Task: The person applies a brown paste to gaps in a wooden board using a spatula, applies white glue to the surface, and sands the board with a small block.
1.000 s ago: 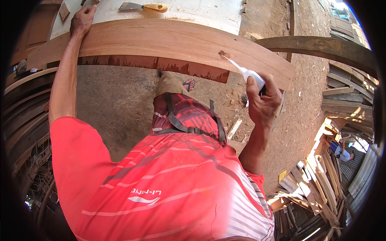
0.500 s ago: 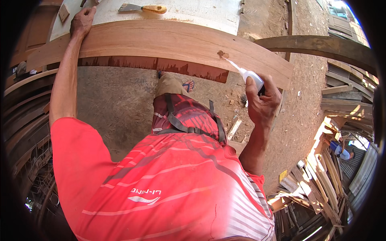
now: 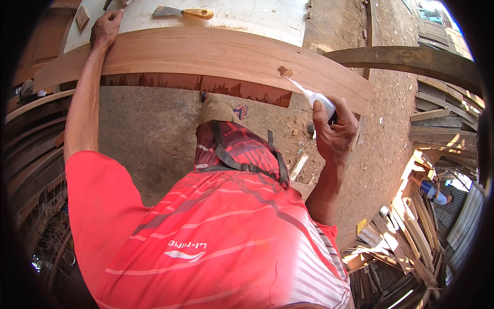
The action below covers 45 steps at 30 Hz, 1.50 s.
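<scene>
A long reddish-brown wooden plank [image 3: 200,54] lies crosswise in front of me. My right hand [image 3: 337,129] is wrapped round a small white squeeze bottle [image 3: 320,103], tilted so that its thin nozzle points up and left. The nozzle's tip is at a dark, wet-looking patch [image 3: 284,72] near the plank's right end. At the plank's far left edge rests my left hand [image 3: 105,30], its fingers curled together. Whatever those fingers hold, if anything, is hidden.
Beyond the plank, a putty knife with a wooden handle [image 3: 190,13] lies on a whitish board [image 3: 247,26]. A small wood block [image 3: 82,17] is near my left hand. A dark beam [image 3: 406,55] stretches right. Scrap wood [image 3: 406,232] is piled lower right, near another person [image 3: 435,191].
The bottle and my right hand have shifted slightly left. The patch by the nozzle's tip looks darker and wetter. My left hand stays in place.
</scene>
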Motion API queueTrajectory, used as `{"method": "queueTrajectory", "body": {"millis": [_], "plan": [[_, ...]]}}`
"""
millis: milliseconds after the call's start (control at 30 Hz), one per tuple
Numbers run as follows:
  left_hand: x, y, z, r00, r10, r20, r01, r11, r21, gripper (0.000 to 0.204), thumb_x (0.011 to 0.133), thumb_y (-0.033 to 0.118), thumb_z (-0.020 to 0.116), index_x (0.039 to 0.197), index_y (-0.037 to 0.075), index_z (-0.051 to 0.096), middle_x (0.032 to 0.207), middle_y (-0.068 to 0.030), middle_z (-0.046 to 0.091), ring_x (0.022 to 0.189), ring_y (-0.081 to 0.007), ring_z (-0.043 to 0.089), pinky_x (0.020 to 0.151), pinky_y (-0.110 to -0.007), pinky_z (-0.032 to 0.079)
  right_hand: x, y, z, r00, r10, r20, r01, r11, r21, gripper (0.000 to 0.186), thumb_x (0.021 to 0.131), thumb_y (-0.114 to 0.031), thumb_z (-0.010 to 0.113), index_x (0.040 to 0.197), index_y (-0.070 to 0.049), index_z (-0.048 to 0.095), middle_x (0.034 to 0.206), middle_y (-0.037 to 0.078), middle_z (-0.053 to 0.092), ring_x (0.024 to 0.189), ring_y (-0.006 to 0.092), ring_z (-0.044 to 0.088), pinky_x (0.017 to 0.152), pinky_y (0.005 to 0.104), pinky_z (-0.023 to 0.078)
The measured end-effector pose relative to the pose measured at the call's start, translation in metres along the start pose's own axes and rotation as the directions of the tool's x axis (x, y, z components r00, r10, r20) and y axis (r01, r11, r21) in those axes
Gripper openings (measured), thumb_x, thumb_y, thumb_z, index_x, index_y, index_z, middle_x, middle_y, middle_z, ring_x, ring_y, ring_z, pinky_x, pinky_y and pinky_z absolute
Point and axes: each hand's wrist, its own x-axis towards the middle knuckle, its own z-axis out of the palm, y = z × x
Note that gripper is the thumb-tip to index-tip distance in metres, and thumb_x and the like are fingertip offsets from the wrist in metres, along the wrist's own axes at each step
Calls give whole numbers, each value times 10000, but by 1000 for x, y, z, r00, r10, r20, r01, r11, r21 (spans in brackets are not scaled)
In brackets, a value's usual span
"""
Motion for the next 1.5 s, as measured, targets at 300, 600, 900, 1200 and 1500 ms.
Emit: {"method": "queueTrajectory", "body": {"millis": [300, 600, 900, 1200, 1500], "plan": [[-1, 4, 2, 1000, -4, -28, 4, 1000, -9, 536, 949, 617, 610, 1147, 143, 764, 1074, -87, 780, 1013, -289, 717, 898, -404, 526, -1, 3, -3, 1000, 23, -8, -23, 1000, 0, 163, 914, -123, 772, 1016, -3, 729, 793, 92, 691, 660, 136, 645, 589, 305, 509], [-2, 2, 3, 999, 3, -54, -4, 1000, -18, 526, 953, 609, 616, 1124, 137, 772, 1052, -77, 778, 989, -288, 711, 887, -401, 527, -1, 2, -3, 1000, 19, -12, -19, 1000, 4, 160, 912, -121, 771, 1014, -4, 730, 782, 91, 691, 666, 131, 650, 599, 299, 515], [-4, 3, 2, 997, 16, -80, -17, 1000, -11, 505, 960, 593, 625, 1102, 131, 773, 1009, -62, 775, 952, -240, 703, 869, -391, 524, -2, 6, -6, 1000, 16, -26, -16, 1000, -24, 147, 912, -132, 771, 985, -16, 718, 764, 94, 679, 638, 144, 640, 586, 311, 506], [-5, 2, 3, 995, 38, -96, -40, 999, -12, 482, 967, 574, 631, 1092, 131, 774, 1008, -56, 778, 945, -235, 704, 853, -388, 523, 0, 4, -5, 1000, 0, -27, -1, 999, -35, 147, 911, -128, 767, 995, -16, 724, 773, 93, 677, 639, 149, 635, 582, 318, 499], [-8, 7, 0, 997, 25, -77, -27, 999, -36, 501, 967, 581, 627, 1067, 112, 771, 957, -58, 768, 898, -230, 689, 838, -375, 518, 4, 2, -2, 1000, 6, -9, -6, 1000, 0, 144, 915, -116, 764, 1007, -14, 724, 784, 90, 686, 651, 139, 643, 591, 309, 508]]}}
